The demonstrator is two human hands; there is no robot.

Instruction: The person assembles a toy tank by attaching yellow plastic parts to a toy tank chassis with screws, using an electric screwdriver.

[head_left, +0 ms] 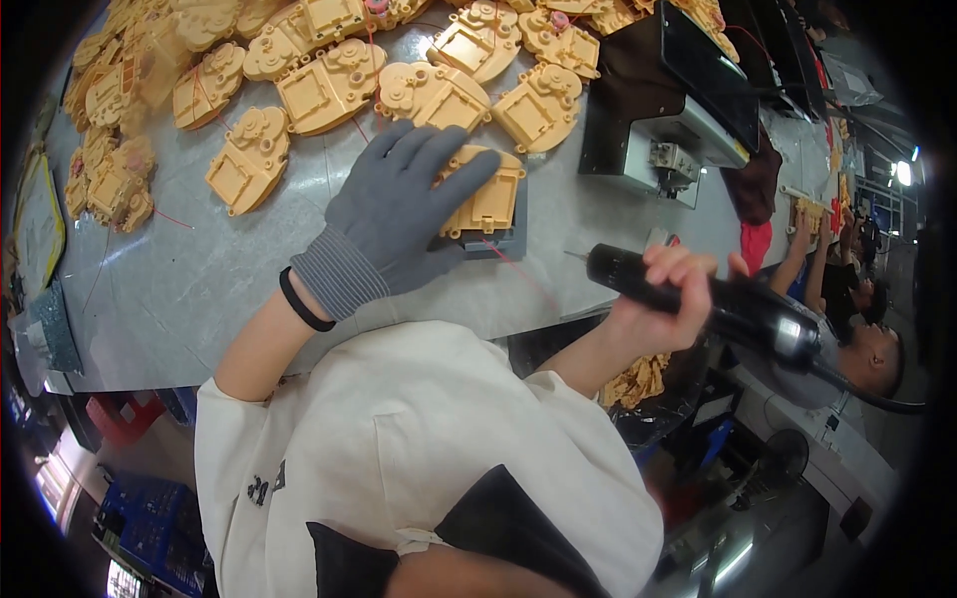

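Observation:
My left hand (pixel 399 214), in a grey knit glove, lies flat on a tan plastic housing (pixel 488 199) that sits in a grey fixture block (pixel 503 239) on the grey table (pixel 199 269). A thin red wire (pixel 518 267) trails from the housing toward the table's near edge. My right hand (pixel 663 299), bare, is wrapped around a black electric screwdriver (pixel 718 304), held level just off the table edge, its thin bit pointing left toward the fixture. A cable runs from the tool's right end.
Several more tan housings (pixel 329 85) with red wires cover the far and left parts of the table. A black-and-grey machine (pixel 678 100) stands at the back right. Other people (pixel 857 299) work at the right. Bins (pixel 130 414) sit below the table.

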